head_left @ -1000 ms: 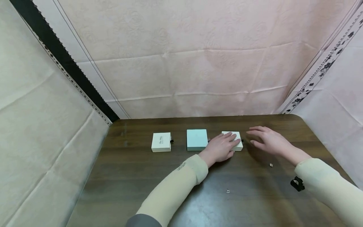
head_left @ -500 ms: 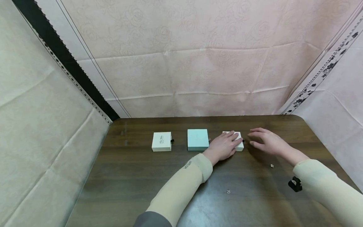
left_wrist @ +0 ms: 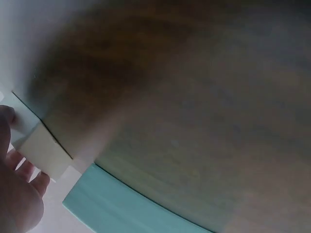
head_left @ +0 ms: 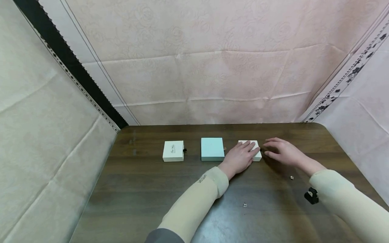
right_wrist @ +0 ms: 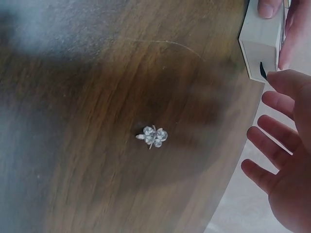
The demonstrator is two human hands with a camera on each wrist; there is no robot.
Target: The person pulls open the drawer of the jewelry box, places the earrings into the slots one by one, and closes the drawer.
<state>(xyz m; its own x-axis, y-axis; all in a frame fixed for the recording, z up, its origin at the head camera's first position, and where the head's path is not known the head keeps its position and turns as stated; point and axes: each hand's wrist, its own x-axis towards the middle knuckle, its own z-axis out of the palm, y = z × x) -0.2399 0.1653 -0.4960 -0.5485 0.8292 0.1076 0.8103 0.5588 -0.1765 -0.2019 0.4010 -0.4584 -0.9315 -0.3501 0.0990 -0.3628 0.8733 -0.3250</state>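
Observation:
My left hand (head_left: 238,158) grips a small white drawer box (head_left: 258,157), fingers over its top and thumb along the near side. In the left wrist view, part of that hand (left_wrist: 19,189) covers the box (left_wrist: 46,150). A black ribbon tab (right_wrist: 263,71) sticks out of the box's right end. My right hand (head_left: 282,152) is just right of it; in the right wrist view its thumb tip (right_wrist: 274,77) is at the tab, its other fingers spread. Whether it touches the tab, I cannot tell. A sparkling clover-shaped piece of jewellery (right_wrist: 152,137) with clear stones lies on the table.
A turquoise box (head_left: 211,149) stands left of my left hand. Farther left is a white box (head_left: 173,151) with dark print and a black tab. Another tiny shiny piece (head_left: 244,205) lies nearer on the brown table (head_left: 136,195). Pale cloth (head_left: 194,67) hangs behind.
My right hand has moved slightly left, closer to the white box's tab. The left hand keeps its hold on the box; the boxes stay in place.

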